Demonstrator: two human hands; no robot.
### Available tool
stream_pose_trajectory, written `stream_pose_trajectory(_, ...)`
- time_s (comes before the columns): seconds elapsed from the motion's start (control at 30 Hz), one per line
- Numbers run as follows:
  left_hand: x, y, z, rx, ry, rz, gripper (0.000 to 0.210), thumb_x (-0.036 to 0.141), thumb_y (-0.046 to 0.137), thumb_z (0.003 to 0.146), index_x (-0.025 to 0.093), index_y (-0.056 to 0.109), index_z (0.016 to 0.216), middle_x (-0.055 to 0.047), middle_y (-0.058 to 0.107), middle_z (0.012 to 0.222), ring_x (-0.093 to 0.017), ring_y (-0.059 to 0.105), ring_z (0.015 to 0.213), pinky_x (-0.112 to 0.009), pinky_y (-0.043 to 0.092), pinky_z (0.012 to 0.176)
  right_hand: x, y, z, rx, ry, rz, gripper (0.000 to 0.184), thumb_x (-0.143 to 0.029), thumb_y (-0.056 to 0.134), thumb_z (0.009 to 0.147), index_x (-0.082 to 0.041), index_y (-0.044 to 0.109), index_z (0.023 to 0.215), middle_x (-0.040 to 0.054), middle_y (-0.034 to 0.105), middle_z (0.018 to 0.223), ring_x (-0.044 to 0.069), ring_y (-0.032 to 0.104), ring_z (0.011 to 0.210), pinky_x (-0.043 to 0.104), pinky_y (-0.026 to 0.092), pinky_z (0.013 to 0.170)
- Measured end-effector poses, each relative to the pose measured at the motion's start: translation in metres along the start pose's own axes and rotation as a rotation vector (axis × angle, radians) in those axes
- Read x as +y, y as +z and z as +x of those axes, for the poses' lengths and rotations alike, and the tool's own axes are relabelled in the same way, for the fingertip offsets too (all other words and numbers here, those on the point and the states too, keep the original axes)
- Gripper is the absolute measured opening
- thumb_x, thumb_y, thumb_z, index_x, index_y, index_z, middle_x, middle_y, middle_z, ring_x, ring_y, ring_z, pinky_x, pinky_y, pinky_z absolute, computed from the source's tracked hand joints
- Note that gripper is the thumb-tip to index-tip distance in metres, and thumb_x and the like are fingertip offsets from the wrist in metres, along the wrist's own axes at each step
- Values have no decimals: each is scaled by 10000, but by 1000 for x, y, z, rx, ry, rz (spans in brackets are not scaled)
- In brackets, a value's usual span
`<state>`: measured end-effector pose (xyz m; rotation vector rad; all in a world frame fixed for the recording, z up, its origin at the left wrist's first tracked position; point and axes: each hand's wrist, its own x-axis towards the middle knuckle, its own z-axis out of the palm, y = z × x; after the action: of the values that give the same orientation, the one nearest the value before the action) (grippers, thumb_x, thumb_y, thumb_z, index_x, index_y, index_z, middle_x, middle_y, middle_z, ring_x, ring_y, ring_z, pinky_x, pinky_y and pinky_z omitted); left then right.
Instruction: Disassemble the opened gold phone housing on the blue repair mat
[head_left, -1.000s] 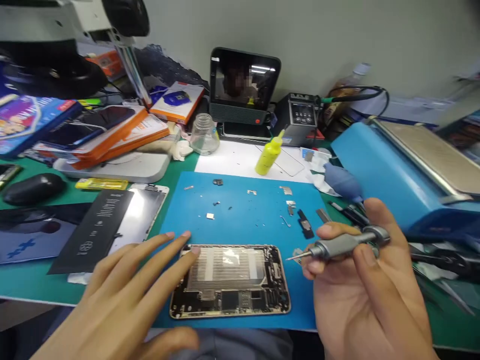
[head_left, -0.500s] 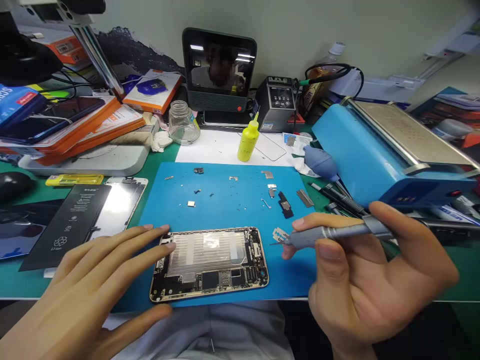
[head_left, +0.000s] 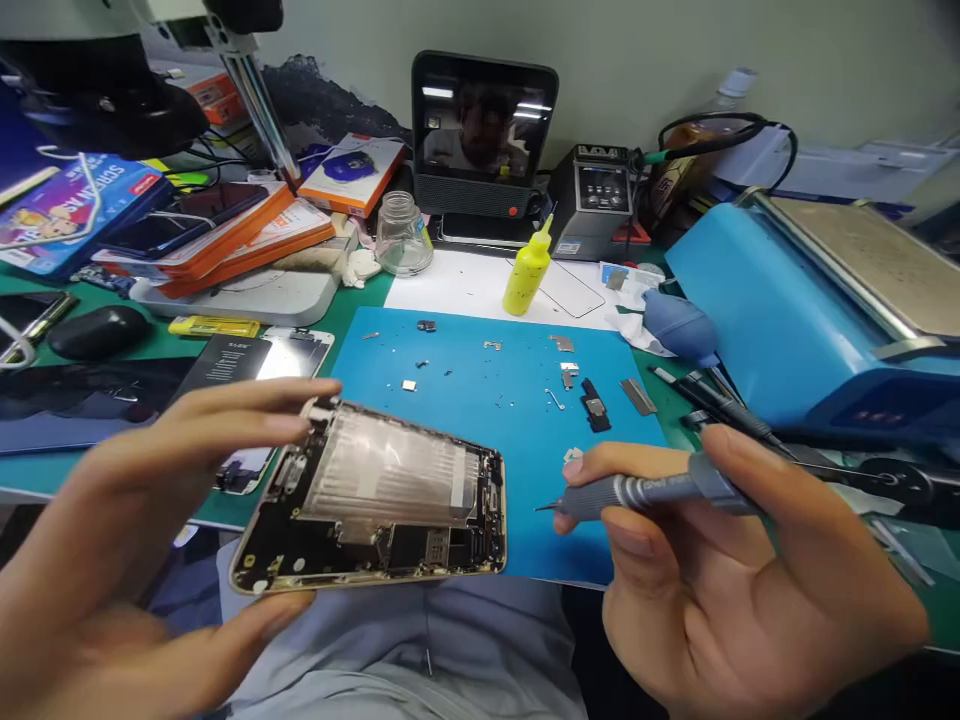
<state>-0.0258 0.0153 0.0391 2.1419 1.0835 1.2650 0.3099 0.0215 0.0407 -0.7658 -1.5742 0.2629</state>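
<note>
My left hand (head_left: 127,530) holds an opened phone chassis (head_left: 375,505) by its left end, fingers on its far edge and thumb under the near edge. The chassis is lifted and tilted above the front edge of the blue mat (head_left: 495,420), with its metal shield and circuit board facing up. My right hand (head_left: 742,590) grips a grey precision screwdriver (head_left: 645,490), its tip pointing left and just short of the chassis's right end. Small screws and metal brackets (head_left: 566,375) lie scattered on the mat.
A black battery and a white phone screen (head_left: 259,360) lie left of the mat. Behind stand a yellow bottle (head_left: 529,280), a glass jar (head_left: 403,235), a small monitor (head_left: 484,130) and a soldering station (head_left: 600,200). A blue machine (head_left: 795,310) and tools (head_left: 720,400) fill the right.
My left hand has taken hold of the chassis and lifted it off the mat, towards me and to the left. My right hand with the screwdriver has stayed near its right end.
</note>
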Motion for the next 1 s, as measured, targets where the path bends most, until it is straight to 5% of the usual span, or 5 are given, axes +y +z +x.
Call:
stream_pose_trajectory(0.33, 32, 33, 43, -51, -17, -246, 714, 558, 842, 1075, 387, 575, 1715, 89, 600, 1781, -259, 538, 1698, -338, 537, 1385, 14, 2, -19, -215, 104, 80, 783, 41, 743, 1023, -303, 597, 1712, 113, 755, 1463, 172, 823, 890, 204, 684, 603)
stream_pose_trajectory(0.47, 35, 33, 43, -96, -54, -157, 628, 631, 723, 1132, 501, 533, 1716, 171, 542, 1808, -297, 452, 1740, -477, 484, 1436, 16, 4, -15, -285, 46, 98, 786, 36, 730, 1025, -288, 576, 1725, 106, 737, 1512, 166, 821, 843, 207, 685, 574)
stream_pose_trajectory(0.6, 36, 35, 43, -78, -71, -105, 644, 682, 736, 1105, 543, 537, 1702, 169, 544, 1804, -320, 462, 1727, -500, 542, 1392, 15, 6, -13, -325, 7, 61, 788, 38, 688, 1058, -287, 529, 1758, 91, 738, 1516, 135, 810, 807, 195, 687, 589)
stream_pose_trajectory(0.8, 36, 39, 43, -68, -70, -87, 655, 718, 708, 1103, 550, 523, 1709, 187, 537, 1806, -294, 474, 1722, -443, 534, 1391, 15, 6, -13, -348, -15, 3, 763, 14, 658, 1094, -264, 486, 1784, 68, 728, 1538, 156, 834, 1101, 187, 725, 754)
stream_pose_trajectory(1.0, 38, 38, 43, -77, -70, -55, 649, 736, 677, 1107, 569, 501, 1709, 212, 537, 1799, -298, 456, 1733, -474, 515, 1408, 15, 6, -14, -365, -33, -4, 740, 27, 651, 1093, -233, 490, 1768, 95, 723, 1546, 126, 828, 924, 180, 691, 643)
